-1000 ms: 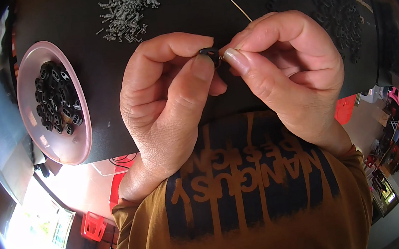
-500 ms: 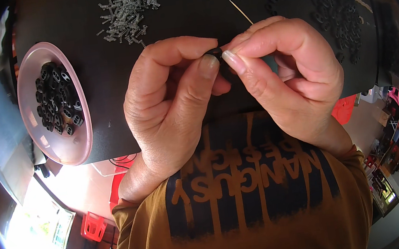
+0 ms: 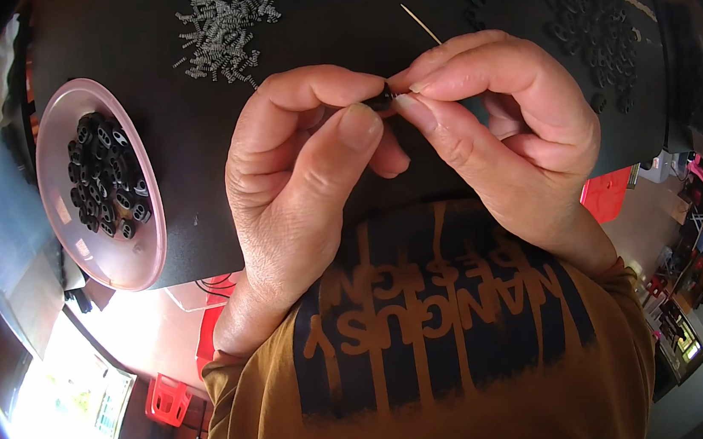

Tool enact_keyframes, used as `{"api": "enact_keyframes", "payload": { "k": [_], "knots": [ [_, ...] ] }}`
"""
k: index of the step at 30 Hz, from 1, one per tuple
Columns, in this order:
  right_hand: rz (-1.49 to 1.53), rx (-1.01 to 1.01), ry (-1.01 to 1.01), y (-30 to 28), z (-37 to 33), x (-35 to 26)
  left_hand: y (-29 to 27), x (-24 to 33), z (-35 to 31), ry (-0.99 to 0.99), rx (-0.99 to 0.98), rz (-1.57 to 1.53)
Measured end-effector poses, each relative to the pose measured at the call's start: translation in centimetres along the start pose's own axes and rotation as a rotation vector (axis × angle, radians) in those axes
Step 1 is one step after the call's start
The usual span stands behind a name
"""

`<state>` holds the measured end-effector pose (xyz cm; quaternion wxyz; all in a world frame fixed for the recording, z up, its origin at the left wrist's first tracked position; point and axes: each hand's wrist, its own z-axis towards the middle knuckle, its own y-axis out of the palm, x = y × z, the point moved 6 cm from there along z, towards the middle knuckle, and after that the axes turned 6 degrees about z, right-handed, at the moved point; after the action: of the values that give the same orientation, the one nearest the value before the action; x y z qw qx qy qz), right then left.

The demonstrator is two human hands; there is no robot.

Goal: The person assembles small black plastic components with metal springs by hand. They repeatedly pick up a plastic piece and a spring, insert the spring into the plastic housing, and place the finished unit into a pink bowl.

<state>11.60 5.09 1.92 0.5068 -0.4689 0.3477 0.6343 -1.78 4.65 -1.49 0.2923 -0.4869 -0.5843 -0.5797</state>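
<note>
Over the dark table, my two hands meet at the fingertips. My left hand [image 3: 302,156] pinches a small black plastic cord lock part [image 3: 378,99] between thumb and forefinger. My right hand [image 3: 498,110], closed the same way, grips a tiny coil spring [image 3: 395,95] against that part's right end. A thin pale wooden stick [image 3: 420,24] points up from behind my right fingers; its lower end is hidden. Something teal [image 3: 474,107] shows between my right fingers and palm, too covered to name.
On the left stands a translucent pink bowl [image 3: 157,231] with several black cord locks [image 3: 102,173]. A heap of metal springs [image 3: 224,27] lies at the far left of the table [image 3: 193,180]. Black plastic parts [image 3: 579,16] are spread at the far right. A red stool [image 3: 166,399] stands below on the floor.
My fingertips have shifted slightly, and the spring now shows between the black part and my right thumb. The bowl appears a little lower and further right in view.
</note>
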Motion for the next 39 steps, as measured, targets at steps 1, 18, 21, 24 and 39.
{"api": "enact_keyframes", "payload": {
  "k": [1,18,21,24,39],
  "knots": [
    [0.012,0.003,0.004,0.0,0.0,0.0,0.2,0.2,0.0,-0.006,0.017,-0.018],
    [0.131,0.010,0.043,-0.1,-0.1,-0.1,0.1,0.3,-0.3,0.050,0.011,0.014],
    [0.154,0.021,0.057,-0.3,-0.1,-0.2,0.2,0.1,-0.2,0.024,0.015,0.015],
    [0.163,0.008,0.049,-0.2,-0.1,-0.2,0.3,-0.1,-0.2,-0.009,0.012,0.019],
    [0.173,0.035,0.136,0.0,-0.4,-0.3,0.4,1.9,-0.5,0.441,-0.023,0.396]
  ]
}}
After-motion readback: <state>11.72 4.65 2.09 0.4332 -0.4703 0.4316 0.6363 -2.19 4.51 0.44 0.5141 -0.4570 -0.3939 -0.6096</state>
